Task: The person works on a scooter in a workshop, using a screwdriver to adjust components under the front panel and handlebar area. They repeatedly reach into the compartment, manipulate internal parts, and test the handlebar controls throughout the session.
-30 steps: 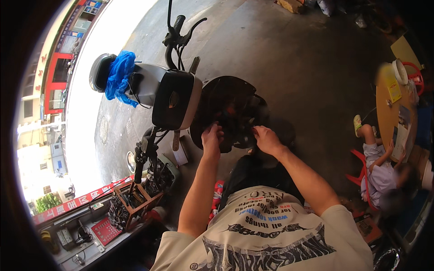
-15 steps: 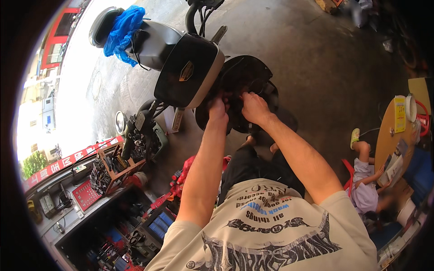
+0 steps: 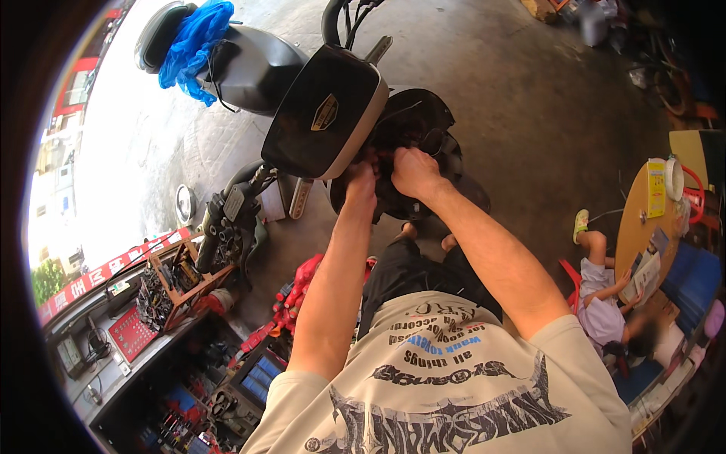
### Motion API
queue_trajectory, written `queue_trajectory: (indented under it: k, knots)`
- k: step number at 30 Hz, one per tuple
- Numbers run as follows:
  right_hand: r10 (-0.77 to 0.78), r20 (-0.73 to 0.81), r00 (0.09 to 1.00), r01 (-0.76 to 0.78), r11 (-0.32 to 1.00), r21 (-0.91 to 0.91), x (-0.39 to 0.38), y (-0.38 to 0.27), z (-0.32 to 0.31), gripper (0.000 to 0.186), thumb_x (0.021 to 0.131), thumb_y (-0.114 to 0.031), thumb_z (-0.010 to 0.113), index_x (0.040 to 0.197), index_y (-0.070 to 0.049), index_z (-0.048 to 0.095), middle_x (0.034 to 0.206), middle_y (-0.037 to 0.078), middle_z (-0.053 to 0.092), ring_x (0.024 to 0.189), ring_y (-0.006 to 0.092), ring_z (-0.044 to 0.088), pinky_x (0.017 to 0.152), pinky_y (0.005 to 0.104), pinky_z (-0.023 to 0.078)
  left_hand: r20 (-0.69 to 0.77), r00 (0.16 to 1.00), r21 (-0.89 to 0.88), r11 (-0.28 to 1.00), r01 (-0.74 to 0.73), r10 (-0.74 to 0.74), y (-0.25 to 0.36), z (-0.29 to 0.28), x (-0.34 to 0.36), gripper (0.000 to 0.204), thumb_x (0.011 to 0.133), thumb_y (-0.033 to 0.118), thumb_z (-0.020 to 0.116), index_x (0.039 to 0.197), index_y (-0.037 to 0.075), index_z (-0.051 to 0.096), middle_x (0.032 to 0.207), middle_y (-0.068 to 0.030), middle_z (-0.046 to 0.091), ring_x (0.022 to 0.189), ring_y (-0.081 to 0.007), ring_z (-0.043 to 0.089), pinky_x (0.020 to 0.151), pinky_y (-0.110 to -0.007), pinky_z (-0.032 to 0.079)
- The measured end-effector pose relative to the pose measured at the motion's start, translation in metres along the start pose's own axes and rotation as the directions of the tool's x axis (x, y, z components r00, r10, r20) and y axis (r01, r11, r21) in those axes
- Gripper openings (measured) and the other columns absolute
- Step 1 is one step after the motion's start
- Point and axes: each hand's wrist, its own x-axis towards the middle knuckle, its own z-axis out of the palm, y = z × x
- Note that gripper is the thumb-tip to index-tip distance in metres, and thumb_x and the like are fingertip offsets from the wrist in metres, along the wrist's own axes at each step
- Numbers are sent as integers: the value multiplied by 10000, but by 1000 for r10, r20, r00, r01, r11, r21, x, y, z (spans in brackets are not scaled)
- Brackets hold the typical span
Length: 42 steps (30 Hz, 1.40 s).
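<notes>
A motor scooter [image 3: 265, 68] stands before me, with a glossy black, cream-edged front panel [image 3: 318, 113] bearing a small gold badge. Just right of that panel both hands reach into dark round black parts [image 3: 423, 113] at the scooter's front. My left hand [image 3: 361, 181] is tucked close to the panel's lower edge, its fingers curled and mostly lost in shadow. Beside it, my right hand [image 3: 414, 172] is closed like a fist, knuckles up. A thin reddish piece shows by its fingertips, too dark to name. What either hand grips is hidden.
A blue plastic bag [image 3: 193, 57] covers part of the seat. Handlebars [image 3: 227, 212] jut out at left near a cluttered workbench [image 3: 113, 378]. Red parts [image 3: 295, 295] lie by my left arm. At right, a person [image 3: 605, 303] sits by a round table [image 3: 643, 204] holding papers.
My view has shifted slightly. My right hand has moved a little left, closer to my left hand, and turned more knuckles-up. The left hand stays by the panel edge.
</notes>
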Motion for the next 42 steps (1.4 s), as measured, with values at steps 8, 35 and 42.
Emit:
queue_trajectory:
  k: [8, 35, 42]
  knots:
    - [10, -49, 999, -10, 1000, 1, 3, -1, 8, 255, 813, -162, 592, 1014, -11, 629, 1047, 244, 655, 990, 392, 644, 852, 461, 519, 16, 999, 18, 999, -44, 44, 3, -1, -2, 63, 923, 153, 592, 886, 109, 616, 687, 37, 526, 574, -69, 476, 488, -227, 367]
    - [71, 10, 997, -72, 992, 106, 13, 7, -2, 262, 843, -186, 547, 989, -7, 671, 1063, 232, 661, 1022, 388, 637, 865, 456, 516, 42, 996, 83, 993, -79, 76, 3, -4, 2, 43, 891, 60, 565, 897, 84, 601, 685, 7, 546, 536, -80, 471, 449, -235, 344]
    - [35, 47, 998, -35, 999, -3, 7, -1, -22, 282, 848, -180, 545, 1041, -14, 667, 1081, 224, 662, 1048, 378, 631, 892, 451, 509, -1, 992, 143, 982, -123, 125, -2, -6, 3, 88, 922, 162, 578, 864, 98, 597, 676, 27, 514, 539, -71, 449, 470, -242, 348]
